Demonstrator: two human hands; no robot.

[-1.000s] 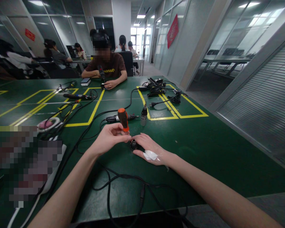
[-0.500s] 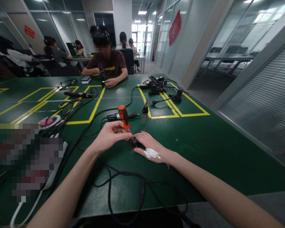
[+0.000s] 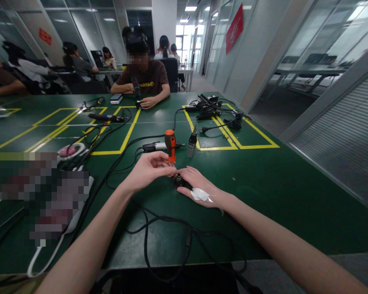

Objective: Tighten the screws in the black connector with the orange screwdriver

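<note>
My left hand (image 3: pixel 150 169) is closed, thumb and fingers pinched around the lower end of a screwdriver (image 3: pixel 170 146) with an orange and dark handle. The screwdriver stands nearly upright, handle up; its tip is hidden by my fingers. On the table just to the right, a small black cone-shaped part (image 3: pixel 178 180) with a metal ring on top sits in the grip of my right hand (image 3: pixel 198 183), between thumb and fingers. White tape covers the base of that thumb. Beyond the hands lie a grey and black electric screwdriver (image 3: pixel 159 146) and an upright black tool part with a bit (image 3: pixel 192 143).
Black cables (image 3: pixel 171 220) loop over the green table (image 3: pixel 279 196) near its front edge. A pile of black tools and cords (image 3: pixel 207 106) lies at the back right. Left are a tape roll (image 3: pixel 70 151) and a white power strip (image 3: pixel 82 204). A co-worker (image 3: pixel 145 77) sits opposite.
The screwdriver has tipped from leaning left to nearly upright. Both hands keep their grips. The whole view has shifted slightly, so things appear further right.
</note>
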